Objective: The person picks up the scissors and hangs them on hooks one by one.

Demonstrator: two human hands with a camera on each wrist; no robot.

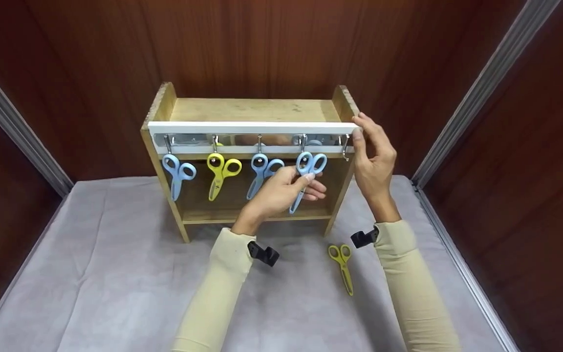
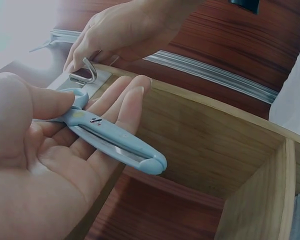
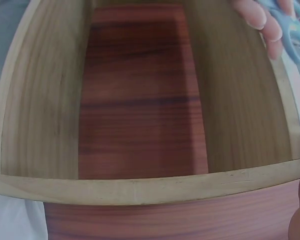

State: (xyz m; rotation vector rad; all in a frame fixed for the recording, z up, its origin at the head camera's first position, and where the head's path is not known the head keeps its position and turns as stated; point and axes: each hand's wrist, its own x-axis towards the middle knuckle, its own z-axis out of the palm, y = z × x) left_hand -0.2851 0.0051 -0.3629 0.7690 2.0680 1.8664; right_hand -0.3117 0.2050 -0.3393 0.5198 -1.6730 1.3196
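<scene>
My left hand [image 1: 281, 190] pinches light blue scissors [image 2: 115, 137] between thumb and fingers, blades pointing down. Their handle loops are at the fourth hook [image 1: 303, 143] of a white hook rail [image 1: 252, 128]; whether the hook bears them I cannot tell. With thumb in front and fingers round the side, my right hand [image 1: 377, 159] holds the right upper corner of a wooden shelf [image 1: 257, 110]. To the left hang blue scissors [image 1: 176, 176], yellow scissors [image 1: 218, 178] and another blue pair [image 1: 257, 178], each on its own hook. The rightmost hook [image 1: 345, 149] bears nothing.
Another yellow pair of scissors [image 1: 344, 269] lies on the grey cloth [image 1: 120, 274], in front of the shelf's right side. Dark reddish wood panels [image 1: 262, 44] stand behind and at both sides, with metal strips [image 1: 487, 73] at the corners.
</scene>
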